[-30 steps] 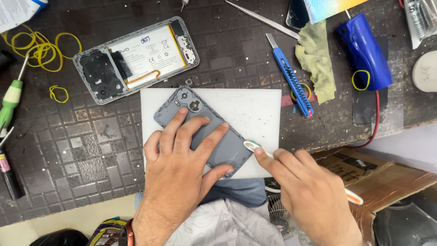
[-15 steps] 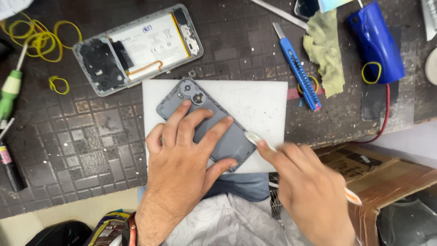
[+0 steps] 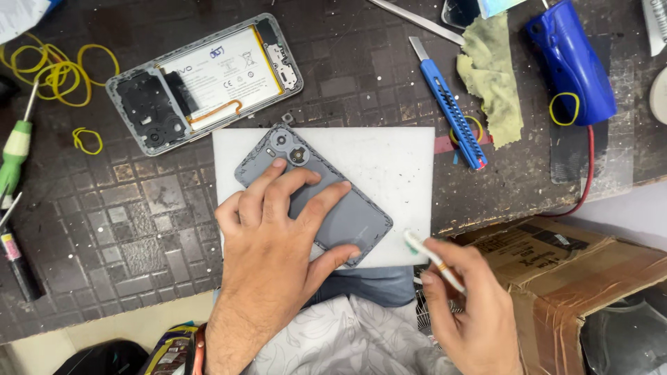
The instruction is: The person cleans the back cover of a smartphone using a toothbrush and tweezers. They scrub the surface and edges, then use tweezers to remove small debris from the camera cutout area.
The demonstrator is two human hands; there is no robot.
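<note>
Screwdrivers with green handles (image 3: 15,156) sit at the far left edge of my bench, next to a tangle of yellow rubber bands (image 3: 52,69). Just right of those is the opened phone body (image 3: 205,83), battery side up. Nearer me, on the white pad (image 3: 389,167), lies the grey back cover (image 3: 316,198), tilted diagonally with the camera holes at the far end. My left hand (image 3: 271,257) is spread flat on it, fingers pressing it down, not gripping anything. I reckon this cover is thin, light plastic, a bit bendy and easy to crack at the corners, so pinning it from the top and working along the edges seems the safest hold.

My right hand (image 3: 472,312) pinches a slim white pry tool (image 3: 431,253), tip just beside the cover's near right corner; can't tell if it's actually touching. Farther right: blue utility knife (image 3: 451,104), greenish cloth (image 3: 493,76), blue device (image 3: 570,59) with a red wire, and a cardboard box (image 3: 577,278).

My palm hides the cover's near left edge, and the blue device's top is cut off.
</note>
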